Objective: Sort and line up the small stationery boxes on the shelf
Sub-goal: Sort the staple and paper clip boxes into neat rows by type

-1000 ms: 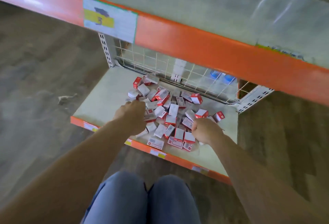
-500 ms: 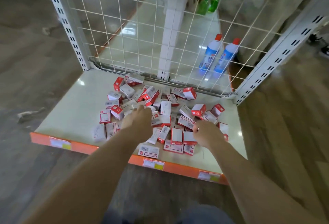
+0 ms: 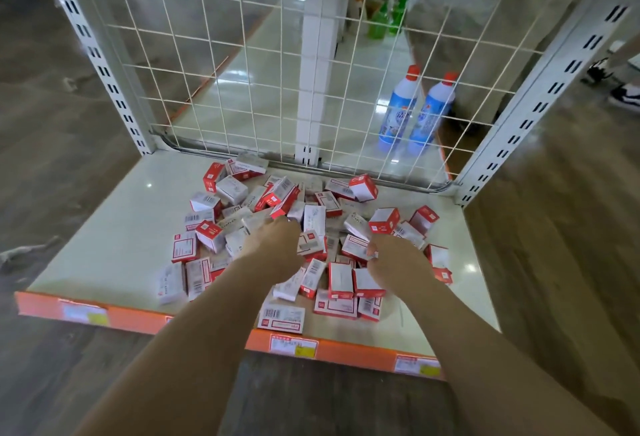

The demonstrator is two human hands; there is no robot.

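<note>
Likely a shop: slotted metal shelving (image 3: 540, 103) with an orange price-label strip (image 3: 294, 345) and 2 cleaner bottles (image 3: 415, 110).

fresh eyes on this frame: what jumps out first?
A jumbled heap of small red-and-white boxes sprawls over the middle of the pale shelf, none lined up yet. Both hands are in the heap: the left hand near its centre, the right hand toward its right side. Behind the wire mesh back, two blue-and-white bottles with red caps stand on the far side.
</note>
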